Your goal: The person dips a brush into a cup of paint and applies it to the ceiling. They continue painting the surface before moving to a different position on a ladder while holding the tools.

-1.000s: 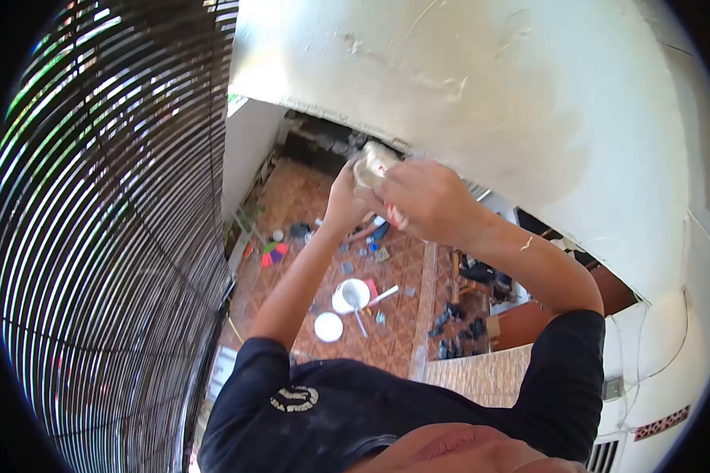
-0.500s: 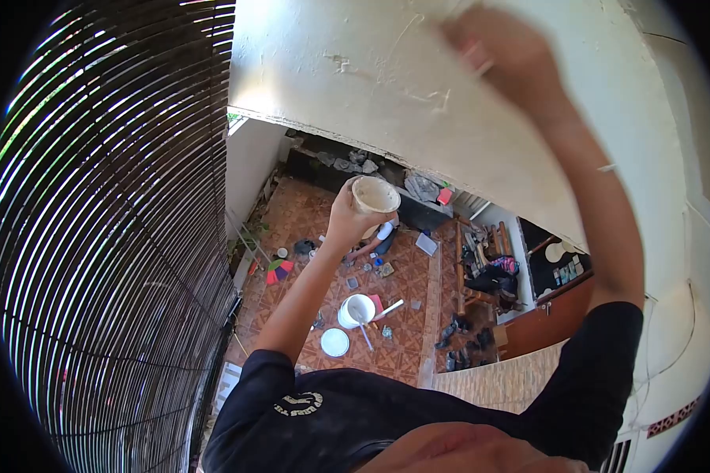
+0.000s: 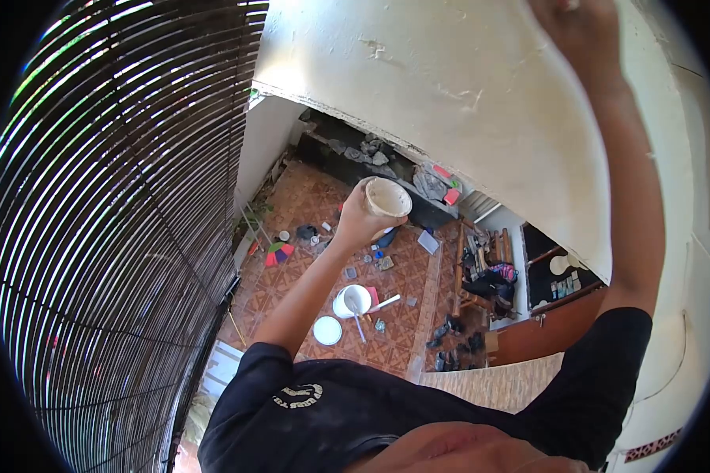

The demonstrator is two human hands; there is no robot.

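My left hand (image 3: 357,219) is closed around a round, pale tub (image 3: 389,197), held out in front of me with its mouth facing up. The inside of the tub looks coated with whitish material. High at the upper right, my right hand (image 3: 588,31) is raised against the cream wall (image 3: 450,87), partly cut off by the frame's top edge. Its fingers are curled, and a small pale bit shows by them; what they hold I cannot make out. Patches of rough, cracked paint mark the wall near that hand.
A slatted blind (image 3: 126,229) curves along the left. Far below, a white bucket (image 3: 352,301) with a stick in it and a round white lid (image 3: 327,330) lie on the tiled floor (image 3: 292,276). A wooden bench (image 3: 481,252) stands right, shoes nearby. Someone below is mostly hidden behind my tub.
My right hand has moved up and right along the wall, partly out of frame. The view has shifted slightly; my left hand still holds the tub.
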